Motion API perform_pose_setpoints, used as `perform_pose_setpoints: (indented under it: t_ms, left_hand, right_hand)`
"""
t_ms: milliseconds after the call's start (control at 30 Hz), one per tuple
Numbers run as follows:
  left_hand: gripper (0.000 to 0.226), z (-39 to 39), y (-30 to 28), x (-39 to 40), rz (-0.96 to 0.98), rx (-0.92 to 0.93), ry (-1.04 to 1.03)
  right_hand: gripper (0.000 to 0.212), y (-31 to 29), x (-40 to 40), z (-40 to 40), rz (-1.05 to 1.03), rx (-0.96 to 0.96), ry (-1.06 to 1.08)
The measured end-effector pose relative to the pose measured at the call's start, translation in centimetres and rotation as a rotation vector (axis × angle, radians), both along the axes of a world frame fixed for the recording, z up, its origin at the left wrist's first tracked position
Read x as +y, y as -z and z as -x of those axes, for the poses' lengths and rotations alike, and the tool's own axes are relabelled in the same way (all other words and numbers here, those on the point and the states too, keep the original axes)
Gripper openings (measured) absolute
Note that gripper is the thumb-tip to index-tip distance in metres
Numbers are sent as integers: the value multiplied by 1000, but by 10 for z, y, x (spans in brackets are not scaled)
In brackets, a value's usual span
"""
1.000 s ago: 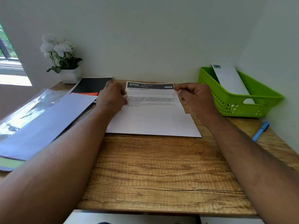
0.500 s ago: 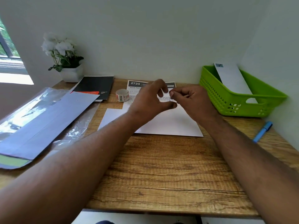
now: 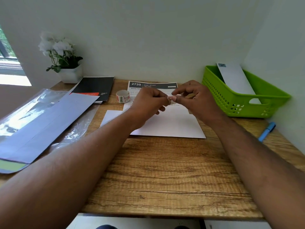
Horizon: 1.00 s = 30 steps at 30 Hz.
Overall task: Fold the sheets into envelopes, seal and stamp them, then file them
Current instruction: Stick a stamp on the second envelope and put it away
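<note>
Desk: your wooden desk (image 3: 165,179) carries everything.
Pack: a long grey envelope pack in clear wrap (image 3: 42,123) lies at left, apparently unused.
Basket: the green perforated plastic basket (image 3: 244,103) holds one white stamped envelope (image 3: 236,80); so one looks filed.
Sheet: the white printed sheet (image 3: 166,124) lies under your hands, headed "2720 DESK / STUDY"; folding is unfinished.
Hands: your left hand (image 3: 148,103) and right hand (image 3: 196,98) both pinch a small pale piece (image 3: 171,98), likely tape or a stamp.
Roll: a small tape roll (image 3: 123,96) stands beside the sheet.

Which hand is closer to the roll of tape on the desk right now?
Left. The left hand is just right of the tape roll; the right hand is beyond it, toward the green basket.
</note>
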<state>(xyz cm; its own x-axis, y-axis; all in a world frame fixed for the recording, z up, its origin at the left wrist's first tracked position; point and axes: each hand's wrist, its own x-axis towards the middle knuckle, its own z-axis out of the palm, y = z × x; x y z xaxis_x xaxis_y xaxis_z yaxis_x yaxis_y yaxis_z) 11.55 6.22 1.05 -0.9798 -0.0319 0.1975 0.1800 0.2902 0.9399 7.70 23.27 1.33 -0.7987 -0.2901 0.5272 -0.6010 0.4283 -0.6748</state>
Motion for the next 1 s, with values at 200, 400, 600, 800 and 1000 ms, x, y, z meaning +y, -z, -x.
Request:
perform_pose_setpoints:
  t_ms: [200, 400, 600, 800, 1000]
  left_hand:
    - [18, 0, 0, 2, -18, -79, -32]
    - [63, -4, 9, 11, 251, 50, -36]
    - [113, -2, 21, 22, 714, 64, 161]
    - [104, 8, 20, 10, 754, 149, 102]
    - [59, 12, 24, 6, 800, 193, 171]
  right_hand:
    - [4, -14, 12, 1, 42, -137, -6]
    - [3, -18, 31, 5, -43, -328, -1]
    - [6, -10, 35, 11, -79, -369, 11]
    - [3, -1, 39, 14, -140, -464, 9]
    - [12, 8, 36, 19, -112, -417, 45]
